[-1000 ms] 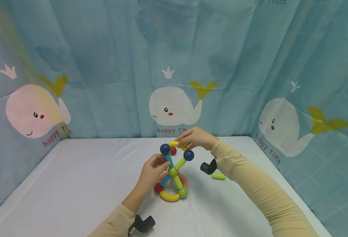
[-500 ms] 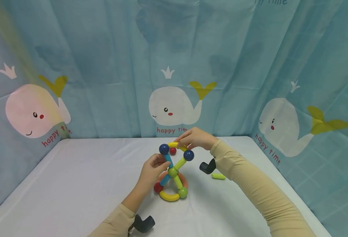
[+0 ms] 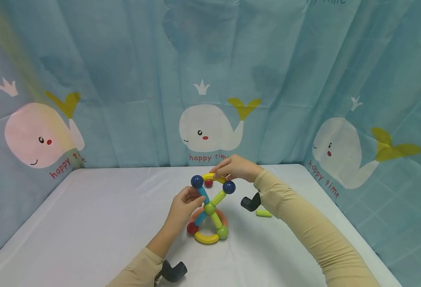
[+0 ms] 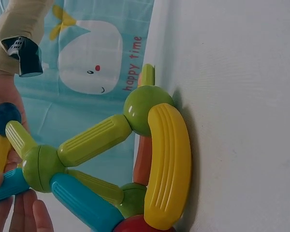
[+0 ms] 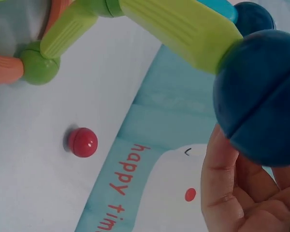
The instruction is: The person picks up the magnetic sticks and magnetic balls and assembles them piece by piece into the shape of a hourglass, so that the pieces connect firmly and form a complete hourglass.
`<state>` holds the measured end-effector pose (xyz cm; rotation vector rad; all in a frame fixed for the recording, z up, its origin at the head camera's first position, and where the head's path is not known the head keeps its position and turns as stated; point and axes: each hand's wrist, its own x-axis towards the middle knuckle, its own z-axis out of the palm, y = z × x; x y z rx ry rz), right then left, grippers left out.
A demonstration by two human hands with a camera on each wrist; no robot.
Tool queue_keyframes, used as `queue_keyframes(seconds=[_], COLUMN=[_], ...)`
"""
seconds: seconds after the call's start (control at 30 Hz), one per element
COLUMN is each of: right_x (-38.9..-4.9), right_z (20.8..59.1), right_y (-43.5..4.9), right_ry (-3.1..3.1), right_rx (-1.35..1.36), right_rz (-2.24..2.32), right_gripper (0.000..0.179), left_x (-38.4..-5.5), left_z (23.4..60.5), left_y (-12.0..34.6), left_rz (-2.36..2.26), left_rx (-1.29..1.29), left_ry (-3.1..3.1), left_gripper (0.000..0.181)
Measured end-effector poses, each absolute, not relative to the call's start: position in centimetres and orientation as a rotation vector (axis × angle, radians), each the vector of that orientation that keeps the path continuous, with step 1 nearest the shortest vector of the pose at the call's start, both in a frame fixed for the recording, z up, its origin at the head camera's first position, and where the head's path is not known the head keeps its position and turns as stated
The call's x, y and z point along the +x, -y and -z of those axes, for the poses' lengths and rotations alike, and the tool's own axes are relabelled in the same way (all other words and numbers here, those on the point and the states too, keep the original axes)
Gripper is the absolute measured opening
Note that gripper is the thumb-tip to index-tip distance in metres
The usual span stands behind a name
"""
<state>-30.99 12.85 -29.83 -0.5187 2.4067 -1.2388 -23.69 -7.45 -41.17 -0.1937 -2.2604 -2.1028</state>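
Observation:
A magnetic stick-and-ball structure stands on the white table, with a green ball (image 3: pixel 209 208) at its middle. My left hand (image 3: pixel 184 204) pinches the upper blue stick (image 3: pixel 203 194), which carries a dark blue ball (image 3: pixel 197 181). Above, my right hand (image 3: pixel 238 167) pinches a yellow curved stick (image 3: pixel 208 176) that spans toward a second dark blue ball (image 5: pixel 261 96) on a lime stick (image 3: pixel 219 197). The base ring joins another yellow curved stick (image 4: pixel 169 166), a red ball (image 3: pixel 192 228), a green ball (image 4: pixel 147 110) and orange curved sticks (image 5: pixel 5 68). Fingers hide the yellow stick's right part.
A loose red ball (image 5: pixel 82 142) lies on the table (image 3: pixel 99 223) behind the structure. To the right, a loose lime stick (image 3: pixel 264 213) lies near the right wrist's black camera mount (image 3: pixel 251 202). A whale-print curtain (image 3: pixel 131 99) encloses the back and sides.
The left dark blue ball has shifted slightly left, widening the gap between the two blue balls. The base has turned or slid very slightly right. Both hands keep their hold.

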Motion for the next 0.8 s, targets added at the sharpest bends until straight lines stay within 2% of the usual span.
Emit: queue_keyframes(seconds=[0.2,0.4,0.53,0.67,0.8], right_x=[-30.7,-28.7,-26.4,-24.8,-24.5], right_z=[31.7,37.0,40.1,41.5,41.5], right_y=[-14.7,-16.9,-16.4,-15.0,-14.1], right_ry=[-2.371,-2.247,-2.154,-2.161,-2.251], right_rx=[-0.329,-0.073,-0.057,-0.082,-0.09], right_rz=[1.372,1.421,1.379,1.353,1.293], right_gripper=[0.034,0.04,0.054,0.072,0.074], left_x=[-23.8,-24.2,-24.2,-24.1,-24.2], left_z=[41.3,41.6,41.7,41.7,41.7], left_y=[7.9,8.4,8.4,8.4,8.5], left_rz=[2.015,1.98,2.004,2.011,1.999], left_rx=[-0.218,-0.277,-0.322,-0.342,-0.353], left_ry=[2.422,2.618,2.62,2.6,2.613], left_gripper=[0.033,0.04,0.042,0.041,0.039])
